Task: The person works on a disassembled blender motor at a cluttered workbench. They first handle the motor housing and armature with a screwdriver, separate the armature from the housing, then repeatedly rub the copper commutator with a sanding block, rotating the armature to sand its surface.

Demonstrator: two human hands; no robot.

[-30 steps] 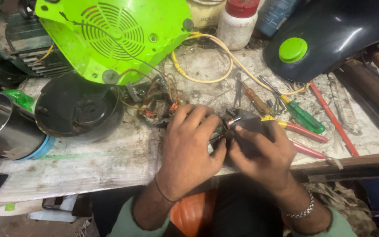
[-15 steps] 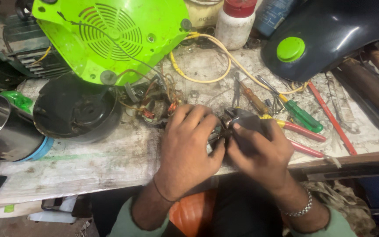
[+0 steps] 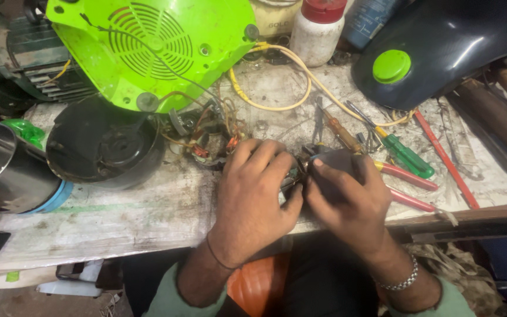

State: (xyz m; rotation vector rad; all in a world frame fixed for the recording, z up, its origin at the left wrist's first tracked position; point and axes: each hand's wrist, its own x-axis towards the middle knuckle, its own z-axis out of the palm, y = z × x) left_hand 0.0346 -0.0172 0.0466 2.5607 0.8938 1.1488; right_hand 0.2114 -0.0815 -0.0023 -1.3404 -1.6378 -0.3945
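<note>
My left hand [image 3: 253, 194] and my right hand [image 3: 344, 196] meet at the front edge of the workbench [image 3: 118, 214], both closed around a small dark part [image 3: 299, 170] with wires; most of it is hidden by my fingers. Thin wires run from it up to a small motor with copper windings [image 3: 206, 144] just beyond my left hand. Behind that stands a bright green appliance housing [image 3: 154, 47] with a round vent grille, tipped on its side. A yellow cable [image 3: 283, 88] loops from it across the bench.
A black round base [image 3: 104, 144] and a steel jar [image 3: 4, 170] sit at the left. Right of my hands lie red-handled pliers [image 3: 409, 188], a green screwdriver [image 3: 406, 155] and a red rod [image 3: 444, 158]. A dark cover with a green button [image 3: 441, 53] and a white bottle [image 3: 318, 32] stand behind.
Both hands stay on the small part; my fingers shift slightly around it. Nothing else on the bench has moved.
</note>
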